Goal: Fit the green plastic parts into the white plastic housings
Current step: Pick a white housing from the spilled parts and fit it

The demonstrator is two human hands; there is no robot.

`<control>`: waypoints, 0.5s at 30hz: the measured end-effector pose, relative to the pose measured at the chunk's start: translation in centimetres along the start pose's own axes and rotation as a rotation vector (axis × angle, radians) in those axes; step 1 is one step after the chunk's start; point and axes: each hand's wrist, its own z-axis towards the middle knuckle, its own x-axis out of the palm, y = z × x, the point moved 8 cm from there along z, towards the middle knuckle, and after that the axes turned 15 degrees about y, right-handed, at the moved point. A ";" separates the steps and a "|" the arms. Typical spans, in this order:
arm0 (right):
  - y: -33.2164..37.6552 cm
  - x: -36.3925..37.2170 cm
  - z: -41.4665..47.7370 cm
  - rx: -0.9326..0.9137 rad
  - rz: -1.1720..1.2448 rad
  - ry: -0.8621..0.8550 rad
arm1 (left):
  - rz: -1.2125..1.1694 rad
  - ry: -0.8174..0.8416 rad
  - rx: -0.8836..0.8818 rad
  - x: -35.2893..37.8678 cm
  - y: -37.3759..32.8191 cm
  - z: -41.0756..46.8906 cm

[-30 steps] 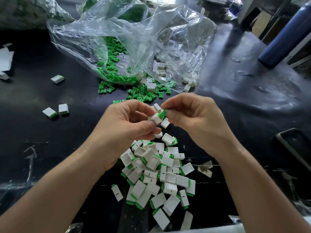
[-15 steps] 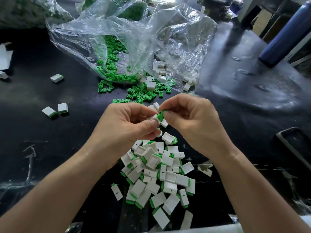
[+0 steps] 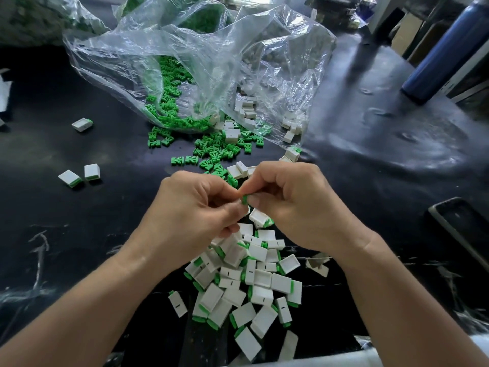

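Nearest me on the black bench lies a pile of assembled white housings with green ends. Above it, my left hand and right hand meet, fingers pinched shut on one green part; any housing under it is hidden. Beyond, loose green parts spill from a clear plastic bag.

Daylight comes in from the far side, throwing pale glare across the black table and bright glints on the crinkled plastic bag. The near edge sits dimmer. Corners bend with wide-angle distortion; far clutter looks soft.
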 end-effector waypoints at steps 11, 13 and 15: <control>-0.2 -0.7 0.1 0.011 0.191 -0.040 | -0.235 0.003 0.053 -0.1 -0.3 0.2; -0.2 -0.4 0.1 0.012 0.141 -0.032 | -0.170 0.003 0.047 -0.2 -0.3 0.2; -0.2 -0.3 0.1 0.010 0.114 -0.028 | -0.115 0.004 0.051 -0.2 -0.3 0.2</control>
